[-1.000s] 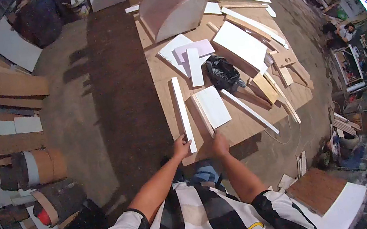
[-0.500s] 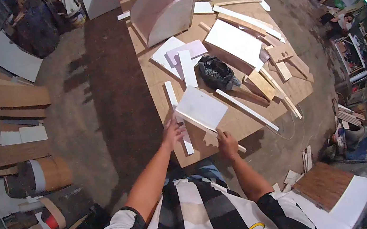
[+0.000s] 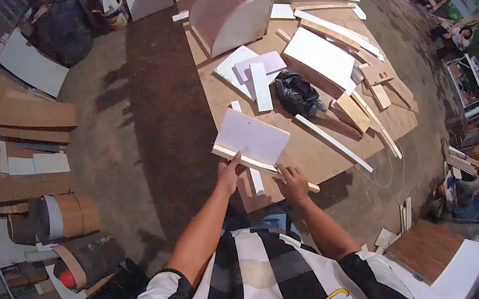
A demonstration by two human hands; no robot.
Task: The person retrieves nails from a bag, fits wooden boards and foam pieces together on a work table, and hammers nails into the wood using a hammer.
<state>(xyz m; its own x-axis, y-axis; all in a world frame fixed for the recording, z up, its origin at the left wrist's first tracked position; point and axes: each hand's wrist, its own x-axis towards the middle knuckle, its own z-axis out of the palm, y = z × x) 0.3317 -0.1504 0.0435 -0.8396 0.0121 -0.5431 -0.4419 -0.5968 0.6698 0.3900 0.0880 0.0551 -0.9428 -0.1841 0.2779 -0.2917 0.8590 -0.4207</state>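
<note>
nearby, black plastic bag [image 3: 296,94], white strip [image 3: 334,142] beside panel [image 3: 253,136] in hands

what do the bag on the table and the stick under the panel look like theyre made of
Bag: probably thin black plastic film, going by its crumpled folds and shiny highlights.
Stick: looks like bare, unpainted wood, given its pale yellowish colour; the species can't be told.

The pale rectangular board [image 3: 251,137] no longer lies beside the long white strip [image 3: 257,182] but slants over it, and the left hand [image 3: 229,175] has shifted from that strip to the board's wooden near edge.
</note>
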